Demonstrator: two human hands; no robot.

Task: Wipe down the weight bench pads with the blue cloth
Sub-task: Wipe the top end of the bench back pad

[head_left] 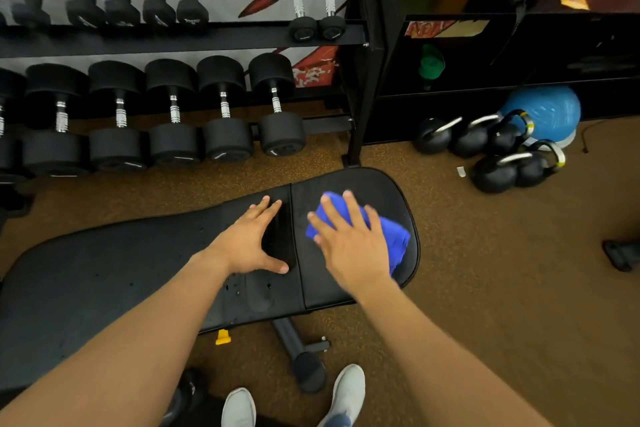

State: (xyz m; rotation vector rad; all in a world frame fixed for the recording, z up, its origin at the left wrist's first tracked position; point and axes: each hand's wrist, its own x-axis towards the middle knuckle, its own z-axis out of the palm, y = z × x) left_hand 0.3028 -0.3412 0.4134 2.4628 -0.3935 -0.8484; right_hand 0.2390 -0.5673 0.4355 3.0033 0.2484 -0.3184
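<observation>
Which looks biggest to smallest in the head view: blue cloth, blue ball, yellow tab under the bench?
1. blue ball, although farther away
2. blue cloth, partly hidden under the right hand
3. yellow tab

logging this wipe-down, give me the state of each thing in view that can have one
cloth: crumpled, flat on the seat pad under the right hand
right hand: open, fingers spread, pressing on the cloth
left hand: open, palm down on the back pad by the gap
seat pad: flat, partly covered by the cloth
back pad: flat, small droplets near the left wrist
dumbbells: racked
kettlebells: on the floor
</observation>
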